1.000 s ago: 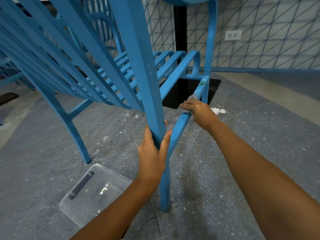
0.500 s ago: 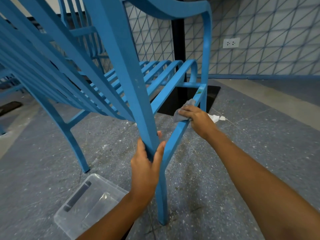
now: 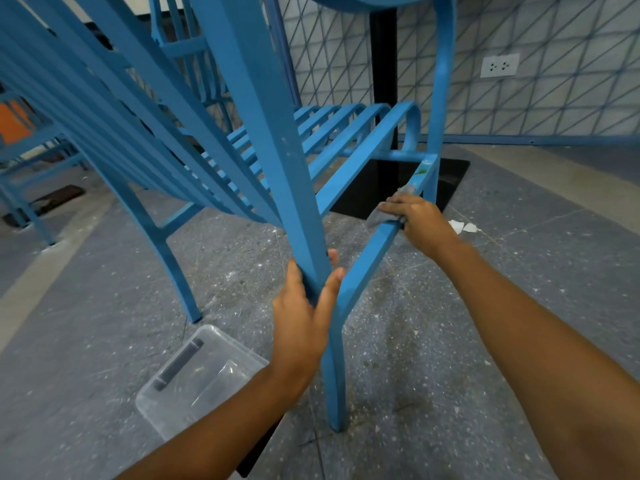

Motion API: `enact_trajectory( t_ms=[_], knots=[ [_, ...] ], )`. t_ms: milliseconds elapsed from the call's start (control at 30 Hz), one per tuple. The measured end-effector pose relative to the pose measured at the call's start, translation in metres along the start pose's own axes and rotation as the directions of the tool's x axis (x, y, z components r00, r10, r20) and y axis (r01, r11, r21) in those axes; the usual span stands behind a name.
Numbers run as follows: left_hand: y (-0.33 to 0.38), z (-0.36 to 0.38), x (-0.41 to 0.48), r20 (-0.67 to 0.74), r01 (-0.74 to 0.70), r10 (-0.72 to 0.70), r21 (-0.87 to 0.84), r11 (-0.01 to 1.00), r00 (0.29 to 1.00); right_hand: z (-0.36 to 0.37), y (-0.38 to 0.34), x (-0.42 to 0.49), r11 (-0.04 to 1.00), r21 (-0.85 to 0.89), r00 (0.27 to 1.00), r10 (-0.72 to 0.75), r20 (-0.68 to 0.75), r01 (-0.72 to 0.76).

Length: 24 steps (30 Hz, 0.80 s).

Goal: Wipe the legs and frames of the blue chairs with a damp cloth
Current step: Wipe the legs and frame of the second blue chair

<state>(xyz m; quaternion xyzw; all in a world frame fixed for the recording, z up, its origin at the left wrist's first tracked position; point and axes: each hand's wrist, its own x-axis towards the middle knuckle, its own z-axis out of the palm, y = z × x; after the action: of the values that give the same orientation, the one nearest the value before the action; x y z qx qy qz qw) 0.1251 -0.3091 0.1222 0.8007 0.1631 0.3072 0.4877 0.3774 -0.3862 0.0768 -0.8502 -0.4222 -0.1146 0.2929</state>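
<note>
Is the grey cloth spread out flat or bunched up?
Bunched up: the right hand grips the grey cloth around the blue chair rail, with crumpled ends showing beside the fingers.

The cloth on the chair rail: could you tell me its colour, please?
The cloth is grey, best seen in the head view.

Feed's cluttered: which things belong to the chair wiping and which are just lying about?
In the job: blue chair, gripped by left hand; grey cloth, held on its side rail by right hand.
Lying about: clear tub, white scraps, wall socket, black table post.
</note>
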Motion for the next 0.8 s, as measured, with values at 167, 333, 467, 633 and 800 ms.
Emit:
enact_trajectory(
  t_ms=[167,333,467,633,800],
  knots=[
    [0.001,0.001,-0.001,-0.026,0.005,-0.004,0.005,1.000,1.000,0.002,0.004,0.005,0.997,0.072,0.992,0.021,-0.122,-0.013],
    [-0.001,0.002,-0.001,-0.044,0.003,-0.003,0.005,1.000,0.999,0.002,0.003,-0.008,0.968,-0.020,0.958,-0.252,-0.135,0.251],
    [-0.001,0.004,0.000,-0.052,0.008,-0.008,-0.001,1.000,0.999,0.005,0.019,-0.008,0.967,-0.025,0.960,-0.255,-0.115,0.254],
    [0.000,0.005,0.000,-0.053,0.014,-0.015,-0.018,1.000,0.998,0.006,0.034,0.003,0.980,-0.034,0.971,-0.201,-0.128,0.198],
    [0.001,0.004,0.000,-0.043,0.021,-0.021,-0.018,1.000,0.999,0.002,0.039,0.016,0.992,-0.013,0.985,-0.128,-0.112,0.128]
  ],
)
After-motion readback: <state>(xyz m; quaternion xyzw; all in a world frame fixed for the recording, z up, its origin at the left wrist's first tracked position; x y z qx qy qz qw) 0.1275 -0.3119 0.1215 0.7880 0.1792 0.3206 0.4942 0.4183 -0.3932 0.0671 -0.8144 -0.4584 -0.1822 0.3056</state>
